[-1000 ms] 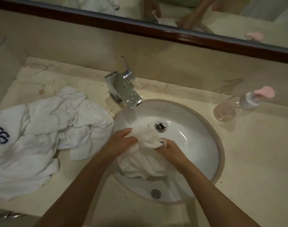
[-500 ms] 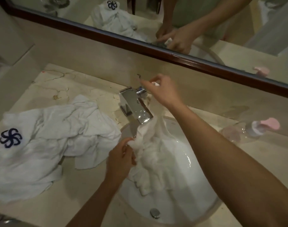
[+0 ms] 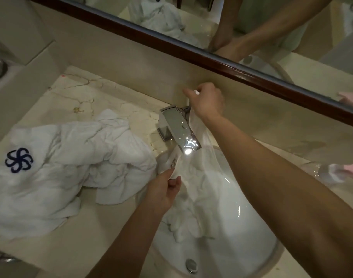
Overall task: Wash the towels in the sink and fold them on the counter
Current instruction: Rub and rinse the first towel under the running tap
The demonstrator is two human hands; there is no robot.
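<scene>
A wet white towel (image 3: 197, 189) hangs stretched over the white oval sink (image 3: 258, 243). My right hand (image 3: 206, 100) pinches its top corner high behind the chrome faucet (image 3: 178, 128). My left hand (image 3: 163, 190) grips the towel's left edge at the sink's rim, just under the spout. The towel's lower part lies bunched in the basin. A heap of white towels (image 3: 67, 167) with a dark blue flower logo (image 3: 19, 160) lies crumpled on the marble counter (image 3: 87, 233) to the left of the sink.
A clear bottle with a pink pump top (image 3: 340, 171) lies on the counter at the right. The wall mirror with a dark wooden frame (image 3: 211, 57) runs along the back. A chrome overflow cap (image 3: 191, 264) sits at the sink's near side.
One second ago both hands held the towel bunched low in the basin. My right hand has since lifted one corner up behind the faucet, stretching the towel out; my left hand stays at its edge.
</scene>
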